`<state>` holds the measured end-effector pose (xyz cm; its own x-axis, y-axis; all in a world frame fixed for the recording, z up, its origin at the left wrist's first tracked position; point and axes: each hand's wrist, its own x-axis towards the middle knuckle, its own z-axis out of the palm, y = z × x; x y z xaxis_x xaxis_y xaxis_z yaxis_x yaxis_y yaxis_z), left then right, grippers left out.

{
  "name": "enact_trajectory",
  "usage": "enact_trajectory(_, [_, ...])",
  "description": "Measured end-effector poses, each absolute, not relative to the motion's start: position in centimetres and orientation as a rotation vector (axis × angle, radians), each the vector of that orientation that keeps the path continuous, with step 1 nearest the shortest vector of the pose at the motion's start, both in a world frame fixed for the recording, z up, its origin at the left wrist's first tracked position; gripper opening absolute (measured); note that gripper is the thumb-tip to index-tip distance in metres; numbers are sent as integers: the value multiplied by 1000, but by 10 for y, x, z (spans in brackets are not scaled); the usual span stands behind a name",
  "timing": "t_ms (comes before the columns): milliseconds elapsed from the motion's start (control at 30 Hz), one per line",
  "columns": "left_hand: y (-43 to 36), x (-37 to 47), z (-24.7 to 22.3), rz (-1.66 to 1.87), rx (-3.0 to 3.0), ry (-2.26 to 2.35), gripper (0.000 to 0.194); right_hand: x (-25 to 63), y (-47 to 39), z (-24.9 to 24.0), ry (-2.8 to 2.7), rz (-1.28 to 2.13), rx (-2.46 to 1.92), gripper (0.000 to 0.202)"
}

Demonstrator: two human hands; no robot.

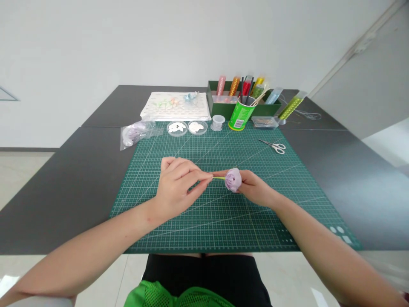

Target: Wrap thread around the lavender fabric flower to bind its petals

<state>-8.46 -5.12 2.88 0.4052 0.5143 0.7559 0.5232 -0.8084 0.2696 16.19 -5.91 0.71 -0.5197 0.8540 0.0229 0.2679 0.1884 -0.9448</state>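
A pale purple artificial flower with layered, rounded petals is held sideways above the green cutting mat. Its thin yellow-green stem points left. My left hand pinches the far end of that stem between thumb and forefinger, the other fingers loosely curled. Behind the bloom, my right hand grips the flower, with one finger reaching left along the stem. The bloom partly hides the right fingertips.
White-handled scissors lie on the mat at right. Along the back stand two dishes of white pieces, a small clear tub, a green can of sticks and a dark green box. A plastic bag lies left, near stacked white sheets.
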Motion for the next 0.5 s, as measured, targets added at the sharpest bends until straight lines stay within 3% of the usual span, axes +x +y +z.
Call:
enact_trajectory(267, [-47,-84,25,-1460,-2535,-1096,12,153,-67,7,-1802,1715,-901,48])
enact_trajectory(500, [-45,-84,28,-1529,-2523,-1142,12,149,-71,21,-1383,1998,-850,47])
